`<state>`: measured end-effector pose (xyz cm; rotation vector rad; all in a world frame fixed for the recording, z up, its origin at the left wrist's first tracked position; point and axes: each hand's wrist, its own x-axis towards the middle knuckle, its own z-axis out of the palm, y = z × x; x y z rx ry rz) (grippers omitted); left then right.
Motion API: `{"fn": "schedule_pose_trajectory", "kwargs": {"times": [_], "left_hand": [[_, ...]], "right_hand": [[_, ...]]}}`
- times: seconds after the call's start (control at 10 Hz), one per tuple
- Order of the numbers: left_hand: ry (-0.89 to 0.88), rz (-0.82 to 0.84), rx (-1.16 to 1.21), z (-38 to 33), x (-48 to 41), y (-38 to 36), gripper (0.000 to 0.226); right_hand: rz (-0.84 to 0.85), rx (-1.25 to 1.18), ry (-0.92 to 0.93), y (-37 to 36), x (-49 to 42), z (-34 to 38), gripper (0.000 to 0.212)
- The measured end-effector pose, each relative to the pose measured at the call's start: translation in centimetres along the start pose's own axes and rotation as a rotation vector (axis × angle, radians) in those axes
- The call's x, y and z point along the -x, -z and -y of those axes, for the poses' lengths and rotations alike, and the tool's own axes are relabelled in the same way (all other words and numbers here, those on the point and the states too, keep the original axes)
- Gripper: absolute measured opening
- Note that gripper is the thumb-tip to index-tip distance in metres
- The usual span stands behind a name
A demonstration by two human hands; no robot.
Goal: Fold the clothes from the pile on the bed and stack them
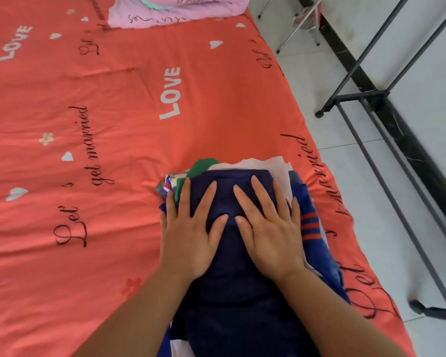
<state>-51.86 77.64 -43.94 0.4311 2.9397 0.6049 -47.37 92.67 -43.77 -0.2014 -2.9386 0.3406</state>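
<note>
Both hands flat, fingers straight and spread wide, holding nothing: my left hand [191, 228] and right hand [271, 228] lie side by side, palms down on the navy garment [229, 292], thumbs nearly meeting. The navy garment tops the stack of folded clothes [312, 253], which sits at 6 o'clock, hard against my side of the bed. I read the palms-down press as a way to squeeze out air and set the creases so the top layer sits level. Edges peeking out underneath suggest why it needs that. A blue piece with red stripes [310, 224] juts out at 3 o'clock of my right hand, a white layer [268, 163] shows at 12 o'clock past my fingertips, and a green corner [204, 164] shows at 11 o'clock. The layers are not squared, so the stack could lean if left loose. Beyond, the orange bedsheet [88, 99] printed with "LOVE" runs open to 12 o'clock, where a pink folded cloth [178, 11] lies at the far edge. Whether it belongs to the pile I cannot tell. No loose pile shows in view, so folding looks near done. A dark metal rack [371, 124] stands on the floor at 2 o'clock, off the bed.
</note>
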Motion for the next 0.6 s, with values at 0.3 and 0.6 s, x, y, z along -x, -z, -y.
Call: {"fn": "schedule_pose_trajectory", "kwargs": {"times": [0.3,0.6], "left_hand": [[0.003,0.009,-0.091,1.0,0.0,-0.9,0.061],[-0.012,0.184,-0.283,-2.6,7.2,7.2,0.071]], "right_hand": [[0.125,-0.026,-0.019,-0.2,0.3,0.7,0.051],[0.564,-0.017,-0.159,8.3,10.0,0.5,0.060]]}}
